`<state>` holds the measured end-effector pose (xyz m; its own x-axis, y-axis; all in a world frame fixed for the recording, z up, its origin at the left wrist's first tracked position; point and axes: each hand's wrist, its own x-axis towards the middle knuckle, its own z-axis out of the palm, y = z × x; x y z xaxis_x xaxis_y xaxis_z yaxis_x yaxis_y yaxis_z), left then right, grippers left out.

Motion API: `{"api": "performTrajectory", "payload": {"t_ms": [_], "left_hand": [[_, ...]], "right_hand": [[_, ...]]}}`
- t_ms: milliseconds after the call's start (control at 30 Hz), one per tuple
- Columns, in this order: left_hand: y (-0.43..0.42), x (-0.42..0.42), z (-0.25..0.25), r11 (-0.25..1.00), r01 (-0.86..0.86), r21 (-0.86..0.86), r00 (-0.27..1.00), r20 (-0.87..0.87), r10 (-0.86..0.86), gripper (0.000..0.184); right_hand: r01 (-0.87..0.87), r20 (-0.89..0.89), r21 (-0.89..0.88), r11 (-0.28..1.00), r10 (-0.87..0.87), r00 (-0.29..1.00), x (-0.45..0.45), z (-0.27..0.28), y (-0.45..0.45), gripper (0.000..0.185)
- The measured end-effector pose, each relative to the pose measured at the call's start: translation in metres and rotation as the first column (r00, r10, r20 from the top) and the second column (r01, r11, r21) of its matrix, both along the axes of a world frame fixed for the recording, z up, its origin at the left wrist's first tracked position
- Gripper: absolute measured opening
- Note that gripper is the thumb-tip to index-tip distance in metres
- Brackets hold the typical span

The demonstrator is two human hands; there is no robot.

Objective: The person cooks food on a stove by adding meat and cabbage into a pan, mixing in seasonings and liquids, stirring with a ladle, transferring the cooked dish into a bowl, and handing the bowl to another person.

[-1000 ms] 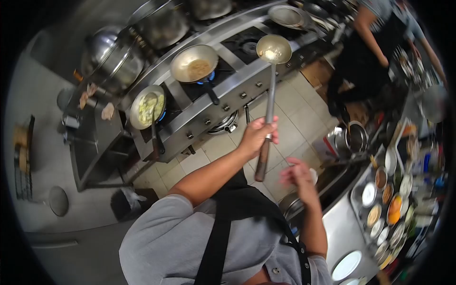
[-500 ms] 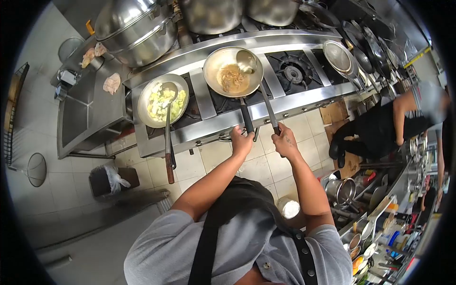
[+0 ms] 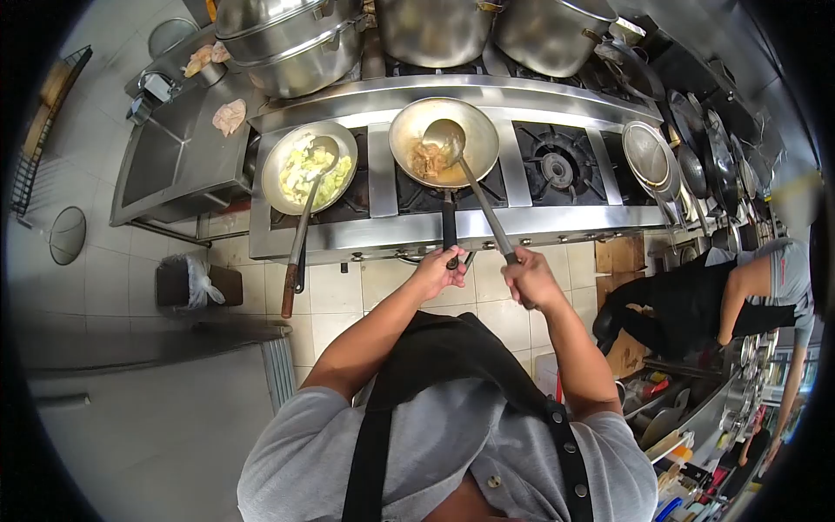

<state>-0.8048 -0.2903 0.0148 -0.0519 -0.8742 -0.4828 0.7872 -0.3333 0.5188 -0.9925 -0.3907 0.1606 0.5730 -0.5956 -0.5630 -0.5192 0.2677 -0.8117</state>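
My left hand point(image 3: 439, 275) is closed around the end of the black handle of a frying pan point(image 3: 489, 139), which sits on the middle burner. Brown, shredded-looking food point(image 3: 428, 160) lies in some liquid in that pan. In my right hand point(image 3: 533, 278) is the long handle of a ladle point(image 3: 445, 137); its bowl rests inside the pan, over the food. On the left burner stands a second pan point(image 3: 271, 184) holding pale green and white chopped food point(image 3: 304, 170). Another ladle point(image 3: 300, 248) with a wooden grip leans in it, untouched.
Large steel pots point(image 3: 435, 35) stand behind the burners. To the right are a bare burner point(image 3: 557, 171) and stacked strainers point(image 3: 645, 152). A steel sink point(image 3: 161, 165) is at the left, above a bin point(image 3: 222, 285). Another person point(image 3: 696, 291) bends over at the right.
The ladle's bowl has moved from the pan's right rim in over the brown food. My right hand has turned on the handle. The whole view has shifted slightly.
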Motion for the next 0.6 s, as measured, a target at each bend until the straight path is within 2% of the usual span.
{"api": "performTrajectory", "payload": {"t_ms": [33, 67, 100, 133, 233, 333, 367, 433, 467, 533, 600], "left_hand": [[0.002, 0.001, 0.001, 1.0, -0.017, 0.012, 1.0, 0.005, 0.017, 0.028], [0.005, 0.002, 0.005, 0.999, -0.031, 0.023, 0.999, 0.01, 0.031, 0.029], [0.007, 0.002, 0.008, 0.998, -0.045, 0.035, 0.999, 0.014, 0.044, 0.029], [0.008, 0.002, 0.015, 0.996, -0.05, 0.072, 0.997, 0.054, 0.046, 0.026], [0.014, -0.005, 0.006, 0.989, -0.14, 0.057, 0.981, 0.143, 0.13, 0.02], [0.016, -0.005, 0.006, 0.989, -0.146, 0.034, 0.981, 0.138, 0.14, 0.014], [0.015, -0.004, 0.004, 0.99, -0.14, 0.024, 0.981, 0.143, 0.135, 0.014], [0.014, 0.0, 0.001, 0.992, -0.122, 0.027, 0.985, 0.126, 0.117, 0.012], [0.015, 0.002, 0.0, 0.993, -0.114, 0.027, 0.987, 0.12, 0.11, 0.012], [0.018, 0.006, -0.001, 0.993, -0.113, 0.019, 0.99, 0.091, 0.111, 0.012], [0.021, 0.012, 0.0, 0.994, -0.102, 0.027, 0.991, 0.095, 0.099, 0.012]], "right_hand": [[-0.101, -0.063, -0.31, 0.945, 0.085, 0.994, -0.01, -0.006, 0.001, 0.041], [-0.203, -0.147, -0.582, 0.787, 0.144, 0.979, -0.021, -0.011, 0.005, 0.042], [-0.296, -0.243, -0.785, 0.545, 0.17, 0.955, -0.028, -0.015, 0.005, 0.043], [-0.309, -0.318, -0.655, 0.69, 0.12, 0.941, -0.028, -0.003, 0.004, 0.045], [-0.231, -0.285, -0.681, 0.695, 0.038, 0.958, -0.026, -0.025, -0.006, 0.044], [-0.118, -0.171, -0.603, 0.789, 0.017, 0.985, -0.016, -0.081, -0.023, 0.04], [-0.058, -0.083, -0.498, 0.865, 0.019, 0.996, -0.006, -0.064, -0.014, 0.033], [0.012, -0.067, -0.098, 0.995, -0.019, 0.998, 0.005, -0.019, 0.0, 0.027], [0.095, 0.089, 0.115, 0.989, -0.105, 0.99, 0.005, -0.018, -0.002, 0.027], [0.135, 0.316, 0.541, 0.83, -0.35, 0.882, 0.0, -0.017, -0.008, 0.025], [0.074, 0.348, 0.762, 0.644, -0.502, 0.792, 0.001, -0.015, -0.009, 0.026]]}}
